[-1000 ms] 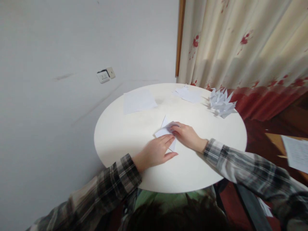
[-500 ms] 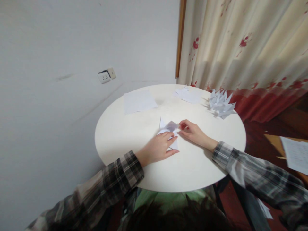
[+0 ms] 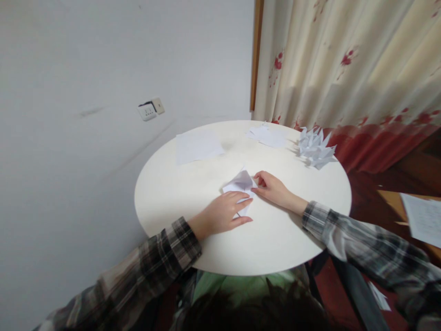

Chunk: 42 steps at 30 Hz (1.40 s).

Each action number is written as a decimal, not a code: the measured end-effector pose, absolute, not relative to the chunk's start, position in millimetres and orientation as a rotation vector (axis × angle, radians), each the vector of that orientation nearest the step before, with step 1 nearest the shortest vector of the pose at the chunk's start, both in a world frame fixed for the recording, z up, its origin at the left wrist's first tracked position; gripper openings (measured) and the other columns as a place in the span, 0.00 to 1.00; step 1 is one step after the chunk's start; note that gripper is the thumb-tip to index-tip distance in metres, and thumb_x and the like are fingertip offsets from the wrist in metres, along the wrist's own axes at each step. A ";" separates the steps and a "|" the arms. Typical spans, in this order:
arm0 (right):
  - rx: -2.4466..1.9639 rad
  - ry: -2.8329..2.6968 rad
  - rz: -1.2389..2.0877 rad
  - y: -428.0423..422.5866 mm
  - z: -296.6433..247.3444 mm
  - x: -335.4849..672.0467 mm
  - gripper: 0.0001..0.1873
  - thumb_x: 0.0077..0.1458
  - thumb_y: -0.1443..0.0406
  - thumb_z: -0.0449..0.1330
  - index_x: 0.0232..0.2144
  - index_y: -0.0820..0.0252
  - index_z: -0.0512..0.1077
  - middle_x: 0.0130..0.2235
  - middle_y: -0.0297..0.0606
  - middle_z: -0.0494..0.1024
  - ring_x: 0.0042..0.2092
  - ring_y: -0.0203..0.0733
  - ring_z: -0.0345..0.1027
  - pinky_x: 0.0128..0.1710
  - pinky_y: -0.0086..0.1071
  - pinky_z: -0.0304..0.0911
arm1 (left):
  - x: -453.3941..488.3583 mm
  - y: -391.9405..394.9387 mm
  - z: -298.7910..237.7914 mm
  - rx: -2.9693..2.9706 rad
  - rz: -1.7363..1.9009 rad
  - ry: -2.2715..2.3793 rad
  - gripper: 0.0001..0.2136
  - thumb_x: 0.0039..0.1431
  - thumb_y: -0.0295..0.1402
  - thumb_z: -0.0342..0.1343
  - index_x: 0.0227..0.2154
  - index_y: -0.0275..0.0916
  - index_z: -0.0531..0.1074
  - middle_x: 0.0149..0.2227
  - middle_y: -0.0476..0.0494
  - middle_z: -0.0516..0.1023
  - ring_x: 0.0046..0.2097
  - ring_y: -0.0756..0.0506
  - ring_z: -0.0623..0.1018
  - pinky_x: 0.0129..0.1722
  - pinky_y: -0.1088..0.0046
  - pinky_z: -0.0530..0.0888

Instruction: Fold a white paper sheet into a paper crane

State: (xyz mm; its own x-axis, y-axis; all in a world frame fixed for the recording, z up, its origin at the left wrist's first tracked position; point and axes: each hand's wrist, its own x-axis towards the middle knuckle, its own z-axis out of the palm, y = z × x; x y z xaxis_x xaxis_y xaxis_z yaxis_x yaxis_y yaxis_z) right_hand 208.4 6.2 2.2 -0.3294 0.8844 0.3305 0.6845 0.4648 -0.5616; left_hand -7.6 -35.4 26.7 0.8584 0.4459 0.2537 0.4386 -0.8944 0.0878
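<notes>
A small folded white paper lies in the middle of the round white table, with one flap standing up from it. My left hand rests flat over its near left part, fingers stretched out and thumb apart, hiding some of the folds. At the paper's right edge is my right hand. Its thumb touches that edge, while the curled index finger stays a little apart above, with a gap between them.
The white table also bears a flat sheet at the far left, loose papers at the back, and a cluster of pointed folded-paper shapes at the right. A wall borders the left side; a written sheet lies off to the right.
The paper's raised flap has shifted and stands wider open. My right thumb has come onto the paper's edge, apart from the index finger. My left hand stays on the paper.
</notes>
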 end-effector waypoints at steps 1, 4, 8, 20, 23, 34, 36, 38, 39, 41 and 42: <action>-1.305 -2.109 0.431 7.0 2.1 207.5 0.16 0.49 0.62 0.60 0.40 0.62 0.64 0.31 0.35 0.69 0.31 0.38 0.62 0.32 0.31 0.57 | -7.4 -35.7 27.3 3.002 0.414 0.717 0.23 0.61 0.45 0.48 0.51 0.31 0.64 0.52 0.33 0.68 0.53 0.39 0.68 0.53 0.59 0.67; -1.325 -2.099 0.397 7.2 3.8 204.2 0.15 0.48 0.62 0.61 0.39 0.62 0.65 0.31 0.35 0.70 0.32 0.38 0.61 0.33 0.31 0.57 | -7.2 -36.5 27.9 2.996 0.411 0.731 0.23 0.61 0.45 0.49 0.51 0.31 0.65 0.53 0.31 0.67 0.54 0.39 0.68 0.52 0.59 0.67; -1.377 -2.098 0.384 7.4 5.9 201.3 0.16 0.47 0.62 0.61 0.38 0.62 0.66 0.32 0.36 0.70 0.33 0.39 0.62 0.34 0.31 0.57 | -8.3 -36.3 24.1 2.976 0.421 0.764 0.24 0.61 0.45 0.48 0.52 0.32 0.64 0.55 0.30 0.65 0.56 0.38 0.65 0.54 0.58 0.65; -1.300 -2.221 0.019 -2.6 12.9 198.6 0.12 0.53 0.62 0.57 0.39 0.62 0.67 0.37 0.44 0.72 0.39 0.45 0.63 0.39 0.36 0.56 | -9.5 -37.3 22.6 2.981 0.412 0.804 0.24 0.60 0.46 0.49 0.53 0.33 0.64 0.58 0.29 0.62 0.60 0.38 0.62 0.55 0.56 0.64; -1.260 -2.268 0.019 -2.6 12.4 200.6 0.09 0.55 0.61 0.56 0.34 0.62 0.70 0.33 0.43 0.72 0.36 0.44 0.63 0.37 0.36 0.56 | -8.0 -38.4 24.0 2.982 0.412 0.814 0.24 0.60 0.46 0.49 0.52 0.33 0.64 0.57 0.30 0.63 0.59 0.38 0.63 0.55 0.57 0.64; -1.278 -2.198 0.268 12.8 1.0 206.6 0.12 0.52 0.59 0.60 0.36 0.61 0.71 0.33 0.39 0.69 0.36 0.40 0.61 0.37 0.33 0.57 | -5.7 -39.2 25.6 2.918 0.428 0.776 0.25 0.61 0.45 0.47 0.53 0.31 0.61 0.56 0.31 0.64 0.58 0.40 0.64 0.56 0.60 0.63; -1.279 -2.204 0.257 13.5 -0.5 206.3 0.11 0.51 0.60 0.61 0.36 0.61 0.70 0.33 0.38 0.69 0.36 0.40 0.61 0.37 0.33 0.57 | -1.0 -38.8 26.4 2.920 0.436 0.792 0.27 0.60 0.48 0.47 0.53 0.29 0.61 0.54 0.31 0.65 0.57 0.39 0.64 0.56 0.60 0.63; -1.272 -2.208 0.247 13.6 -2.5 206.3 0.11 0.51 0.61 0.61 0.36 0.60 0.70 0.33 0.38 0.69 0.35 0.40 0.61 0.37 0.33 0.56 | 5.0 -37.4 25.8 2.933 0.442 0.819 0.30 0.58 0.51 0.48 0.53 0.29 0.61 0.53 0.31 0.65 0.55 0.38 0.65 0.54 0.58 0.64; -1.270 -2.207 0.243 13.5 -3.5 206.6 0.11 0.51 0.61 0.61 0.36 0.60 0.70 0.33 0.38 0.69 0.35 0.40 0.61 0.37 0.33 0.56 | 7.9 -36.3 25.0 2.938 0.441 0.833 0.30 0.58 0.52 0.47 0.53 0.29 0.61 0.53 0.31 0.65 0.54 0.37 0.65 0.53 0.58 0.64; -1.271 -2.205 0.242 13.0 -4.8 207.3 0.11 0.51 0.61 0.61 0.36 0.60 0.70 0.33 0.38 0.69 0.35 0.40 0.61 0.37 0.33 0.56 | 12.5 -34.6 23.1 2.936 0.439 0.856 0.30 0.58 0.52 0.46 0.52 0.30 0.62 0.52 0.32 0.65 0.52 0.37 0.66 0.51 0.57 0.65; -1.272 -2.207 0.248 12.6 -5.0 207.8 0.11 0.51 0.61 0.61 0.36 0.61 0.70 0.33 0.38 0.69 0.35 0.40 0.61 0.37 0.33 0.56 | 13.9 -34.3 22.2 2.930 0.445 0.861 0.30 0.58 0.52 0.46 0.52 0.31 0.62 0.52 0.32 0.65 0.51 0.37 0.66 0.51 0.57 0.66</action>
State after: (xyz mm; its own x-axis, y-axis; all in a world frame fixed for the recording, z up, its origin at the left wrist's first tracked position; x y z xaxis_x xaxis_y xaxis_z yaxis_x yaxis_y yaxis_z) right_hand 207.8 12.6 -5.0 -0.3817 0.8398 0.3862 0.7331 0.5295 -0.4269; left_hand 13.9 -34.3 22.2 0.8028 0.5374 0.2581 0.5216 -0.8428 0.1326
